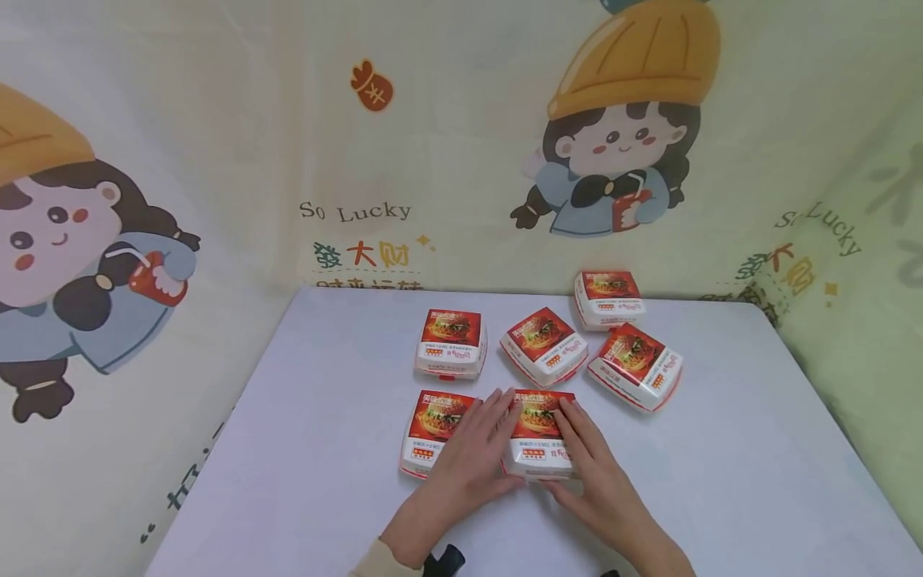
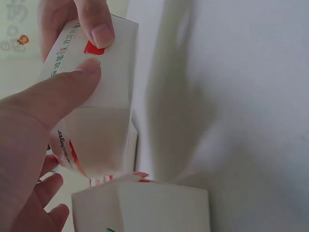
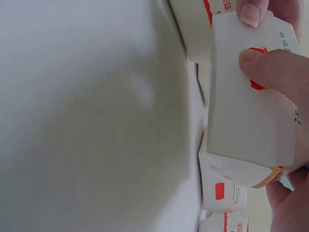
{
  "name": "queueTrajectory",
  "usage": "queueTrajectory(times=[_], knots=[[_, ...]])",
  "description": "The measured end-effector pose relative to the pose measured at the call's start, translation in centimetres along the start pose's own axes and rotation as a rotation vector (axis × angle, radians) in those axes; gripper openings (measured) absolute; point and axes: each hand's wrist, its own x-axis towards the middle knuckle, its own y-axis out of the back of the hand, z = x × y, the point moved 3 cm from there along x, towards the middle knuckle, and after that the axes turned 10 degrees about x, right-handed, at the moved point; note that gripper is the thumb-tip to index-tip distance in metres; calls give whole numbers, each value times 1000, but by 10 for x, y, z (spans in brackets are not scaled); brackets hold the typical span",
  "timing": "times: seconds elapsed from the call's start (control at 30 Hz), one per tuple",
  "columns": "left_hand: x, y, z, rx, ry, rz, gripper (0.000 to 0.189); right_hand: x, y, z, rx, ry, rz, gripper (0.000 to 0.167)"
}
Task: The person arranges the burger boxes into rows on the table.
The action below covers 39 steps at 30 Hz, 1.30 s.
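Between both hands is a red-and-white burger box (image 1: 539,453) with noodle-like food printed on its lid. My left hand (image 1: 469,457) grips its left side, fingers over the lid's edge and thumb on the front wall. On the other side my right hand (image 1: 602,469) holds it the same way, its thumb pressed at the red tab (image 3: 258,83) on the front. In both wrist views the box's lower edge appears close to the table; whether it touches cannot be told. A second burger box (image 1: 421,453) lies just left, partly hidden by my left hand.
Behind the hands stand more closed burger boxes: one at back left (image 1: 450,344), a turned one in the middle (image 1: 544,346), a tilted-looking one at right (image 1: 636,369) and one at the far edge (image 1: 609,300). All are on a white table (image 1: 324,449) before a cartoon-printed curtain (image 1: 461,160).
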Motion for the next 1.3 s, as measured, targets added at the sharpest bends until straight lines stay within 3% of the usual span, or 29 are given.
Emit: queueTrajectory(times=[0.17, 0.4, 0.6, 0.9, 1.07, 1.3], knots=[[-3, -5, -3, 15, -1, 13, 104, 0, -3, 0, -2, 4, 2, 92], [-7, -10, -5, 49, -8, 24, 104, 0, -7, -3, -52, 65, 69, 108], [-9, -10, -4, 77, -5, 28, 101, 0, -14, -3, -50, 15, 37, 106], [-12, -11, -4, 141, 40, 30, 98, 1, -24, -6, -64, 49, 65, 104], [-11, -11, -3, 125, 42, 28, 101, 1, -24, -5, -83, 26, 51, 108], [-11, -8, -2, 116, 32, -8, 103, -1, -21, -7, -61, 68, 75, 110]])
